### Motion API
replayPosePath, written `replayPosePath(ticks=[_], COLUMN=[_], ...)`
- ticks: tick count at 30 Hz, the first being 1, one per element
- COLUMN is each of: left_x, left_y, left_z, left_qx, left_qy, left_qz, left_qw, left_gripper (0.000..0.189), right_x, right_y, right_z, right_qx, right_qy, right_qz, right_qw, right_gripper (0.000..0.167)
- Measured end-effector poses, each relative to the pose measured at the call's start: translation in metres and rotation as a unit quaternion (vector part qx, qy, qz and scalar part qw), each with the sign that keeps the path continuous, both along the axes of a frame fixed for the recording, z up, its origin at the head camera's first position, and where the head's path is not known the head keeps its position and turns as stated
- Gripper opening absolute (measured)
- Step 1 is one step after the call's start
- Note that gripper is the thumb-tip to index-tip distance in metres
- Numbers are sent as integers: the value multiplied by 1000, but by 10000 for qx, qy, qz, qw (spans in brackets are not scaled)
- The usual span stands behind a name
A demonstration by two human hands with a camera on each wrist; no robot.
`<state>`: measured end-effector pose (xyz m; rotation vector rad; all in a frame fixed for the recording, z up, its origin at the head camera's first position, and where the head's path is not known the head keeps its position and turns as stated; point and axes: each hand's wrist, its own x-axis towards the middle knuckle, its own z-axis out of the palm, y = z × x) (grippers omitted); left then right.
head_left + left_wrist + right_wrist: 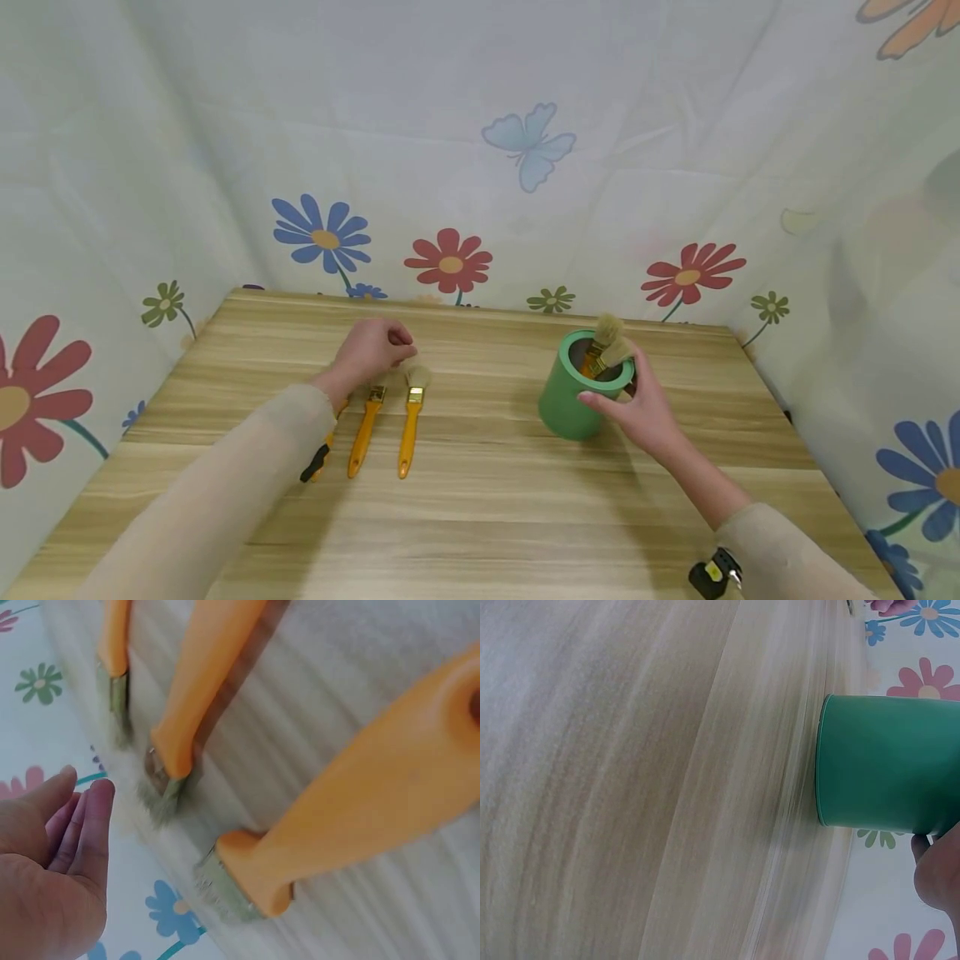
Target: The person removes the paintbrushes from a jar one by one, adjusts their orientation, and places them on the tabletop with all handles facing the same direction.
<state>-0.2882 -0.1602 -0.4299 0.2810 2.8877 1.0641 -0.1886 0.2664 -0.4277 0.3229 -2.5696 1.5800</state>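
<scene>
My left hand [371,350] hovers over the bristle ends of the brushes on the left, its fingers loosely bent and nothing between them. Below it lie a paintbrush [365,433] with an orange handle and another paintbrush [408,427] to its right. A third paintbrush [360,765], mostly hidden by the forearm in the head view, shows large in the left wrist view. On the right, my right hand [645,410] grips a green can [570,408] at its upper side, thumb near the rim. Two paintbrushes [606,346] stand in the can, bristles up.
The wood-grain table [480,517] backs onto a white curtain [420,150] printed with flowers and a butterfly. More patterned cloth hangs at both sides. A black wrist camera [712,575] sits at the right sleeve.
</scene>
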Motion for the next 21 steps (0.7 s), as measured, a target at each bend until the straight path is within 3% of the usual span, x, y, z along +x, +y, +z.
replayPosePath(ticks=[9,21], left_x=[2,12], left_y=[-1,34], left_z=[29,75], left_qx=[180,520], left_qy=[213,422], left_qz=[-172,-790], left_qw=[9995,9946], left_gripper=[22,30], right_x=[0,0], right_y=[0,0], right_z=[0,-1], right_qx=[22,34], right_qy=[6,111], right_qz=[-6,35], right_qw=[10000,9999], right_gripper=[98,97])
